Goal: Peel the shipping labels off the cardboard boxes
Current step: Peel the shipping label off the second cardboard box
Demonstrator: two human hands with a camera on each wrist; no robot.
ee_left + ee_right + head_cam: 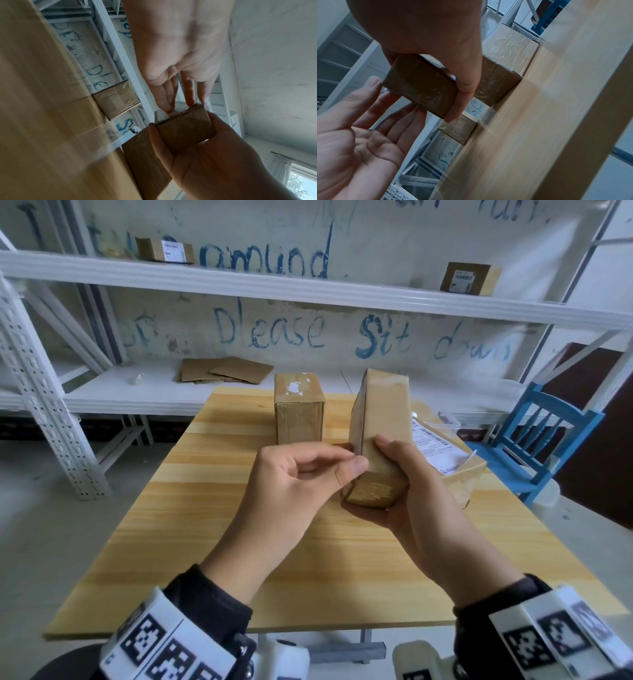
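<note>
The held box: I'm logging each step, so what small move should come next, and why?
Probably turn the held box in the right hand to find its label. The faces in view show only tape, no label, and the left hand has its fingertips at the box's edge, gripping nothing.

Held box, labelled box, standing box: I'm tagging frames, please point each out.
held box (pixel 383 419), head view, its upper side face
labelled box (pixel 432 447), head view, its white label
standing box (pixel 298 422), head view, its front face
</note>
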